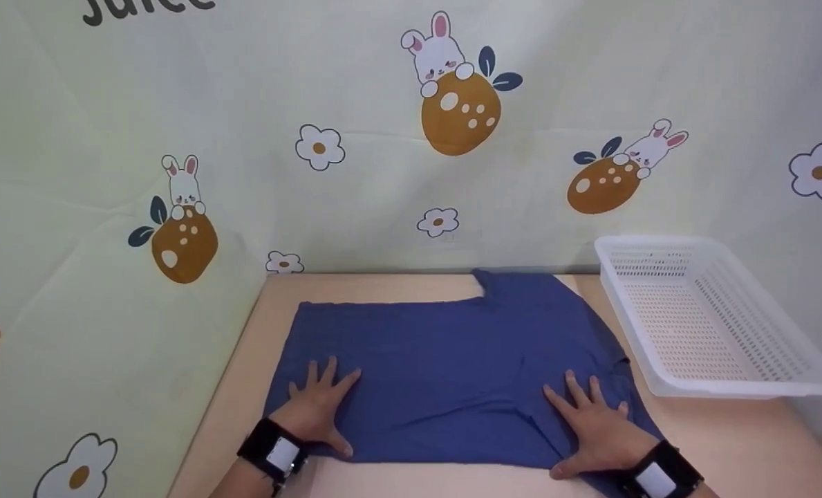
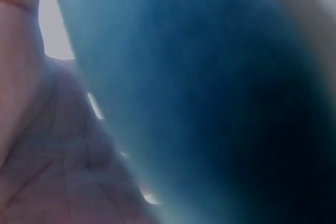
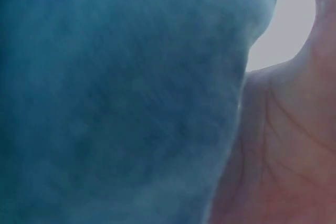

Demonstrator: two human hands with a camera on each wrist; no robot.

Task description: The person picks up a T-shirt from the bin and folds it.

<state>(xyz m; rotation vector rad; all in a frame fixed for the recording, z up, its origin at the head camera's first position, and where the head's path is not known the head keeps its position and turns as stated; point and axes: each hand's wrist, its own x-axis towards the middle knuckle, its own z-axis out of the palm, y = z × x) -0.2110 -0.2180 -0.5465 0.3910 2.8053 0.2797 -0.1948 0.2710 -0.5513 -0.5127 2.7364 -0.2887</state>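
Apart on cloth (image 1: 424,366) edge: left hand (image 1: 317,406), right hand (image 1: 601,430).

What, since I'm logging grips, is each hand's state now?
Left hand: open, resting on the blue cloth garment.
Right hand: open, resting on it too.

A broad, flat piece of dark blue cloth (image 1: 417,366), with a few creases running across it, lies on the pale peach tabletop (image 1: 749,443) in front of me. The person's left hand (image 1: 314,411) rests fingers spread near its left edge, and the right hand (image 1: 601,432) spreads over its right part. Each wrist wears a black band with a whitish patch. Just beyond the right end stands a white, rectangular perforated plastic basket (image 1: 735,389), against pale green sheeting (image 1: 362,69) printed with rabbits, orange-brown fruit and flowers.
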